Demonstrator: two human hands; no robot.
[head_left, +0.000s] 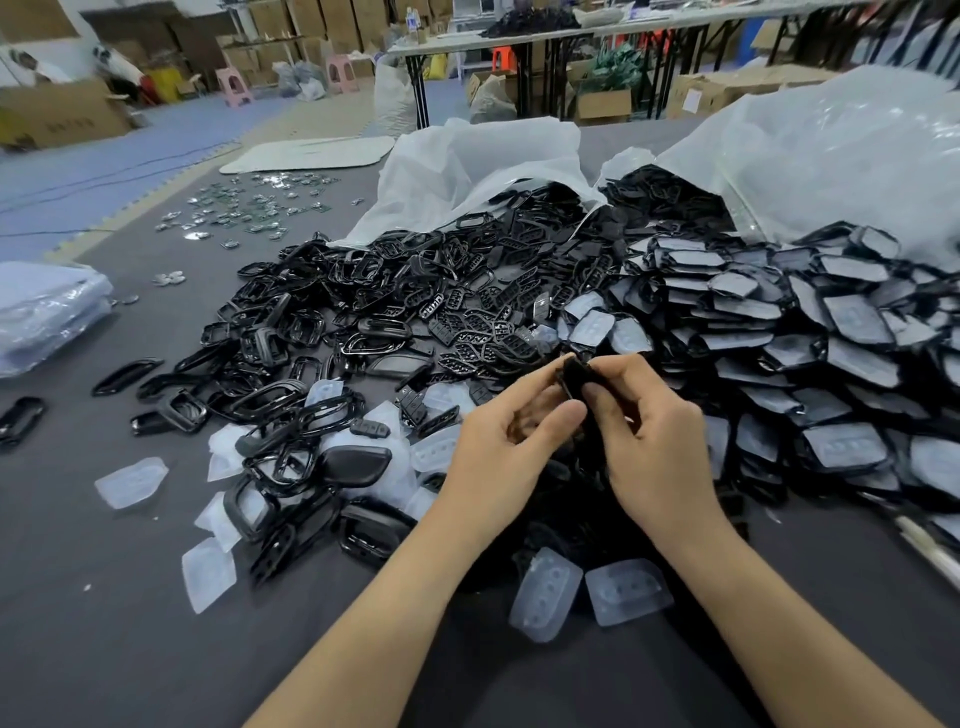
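Observation:
Both my hands meet above the middle of a dark grey table (104, 623). Between them is a small black plastic key-fob part (574, 376). My left hand (498, 447) grips it from the left, thumb and fingers curled round it. My right hand (649, 431) pinches its right side with thumb and fingertips. Much of the part is hidden by my fingers. Beneath and beyond the hands lies a large heap of black plastic shells and frames (363, 322), mixed with translucent white rubber button pads (545, 592).
Two big clear plastic bags (831, 156) spill black parts at the back. Stacked shells with pads (779, 322) fill the right. Small green circuit boards (249, 208) lie far left, folded plastic sheets (47, 312) at the left edge. Tables, boxes and stools stand behind.

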